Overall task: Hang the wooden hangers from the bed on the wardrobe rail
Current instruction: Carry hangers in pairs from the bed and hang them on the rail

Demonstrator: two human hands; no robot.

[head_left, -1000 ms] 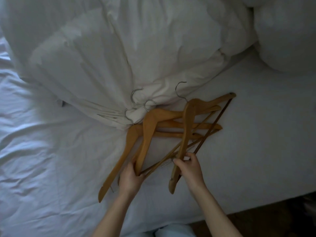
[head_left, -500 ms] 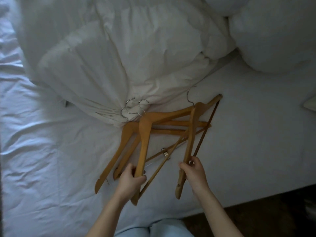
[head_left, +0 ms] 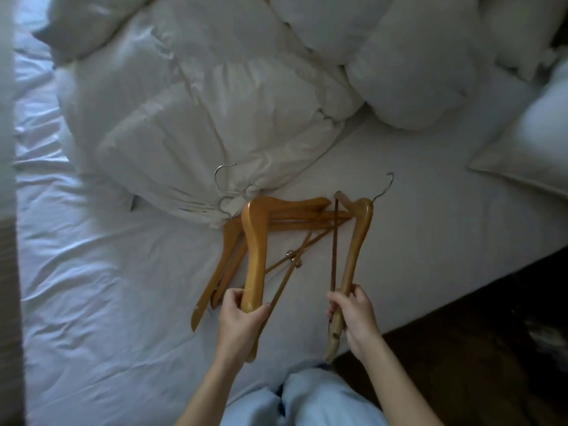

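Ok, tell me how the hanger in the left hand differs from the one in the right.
The left hanger, gripped by the left hand, is brighter orange; the right hanger, in the right hand, looks paler, browner. The left hanger overlaps the pile; the right hanger lies mostly apart over bare sheet. Both are wooden with metal hooks, held near one arm's end.

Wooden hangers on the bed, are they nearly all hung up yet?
Not yet. Nothing looks hung; no wardrobe rail is in view. In hand: the left hand grips one orange-brown wooden hanger, and the right hand grips a paler wooden hanger with a metal hook. Left: the other wooden hangers lie piled on the white bed sheet; all need hanging.
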